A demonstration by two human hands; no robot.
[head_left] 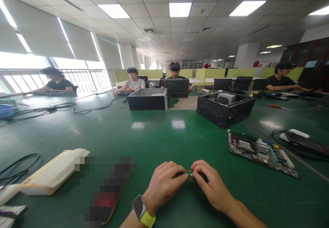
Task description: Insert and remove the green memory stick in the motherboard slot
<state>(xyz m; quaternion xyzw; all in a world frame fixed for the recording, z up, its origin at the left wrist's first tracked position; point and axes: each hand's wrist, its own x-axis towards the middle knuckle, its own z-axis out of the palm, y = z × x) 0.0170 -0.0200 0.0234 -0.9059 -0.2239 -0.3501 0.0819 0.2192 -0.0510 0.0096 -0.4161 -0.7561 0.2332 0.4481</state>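
Note:
Close together over the green table (144, 142), both my hands are closed on the two ends of a small circuit board (189, 171). Only a short greenish-gold stretch of it, with a pale spot, shows between the fingertips; the rest is hidden, so its exact kind cannot be made out. My left hand (167, 181), with a watch (140, 208) on a yellow-green strap at the wrist, pinches it between thumb and fingers. From the other side, my right hand (209, 183) grips it the same way. A motherboard (259, 152) lies flat to the right of my hands.
Two open computer cases (147, 101) (223, 113) stand farther back. A paper packet (55, 171) and a blurred dark object (110, 190) lie left. Cables (48, 109), a screwdriver (280, 107) and a black device (308, 140) are around. Several people sit beyond.

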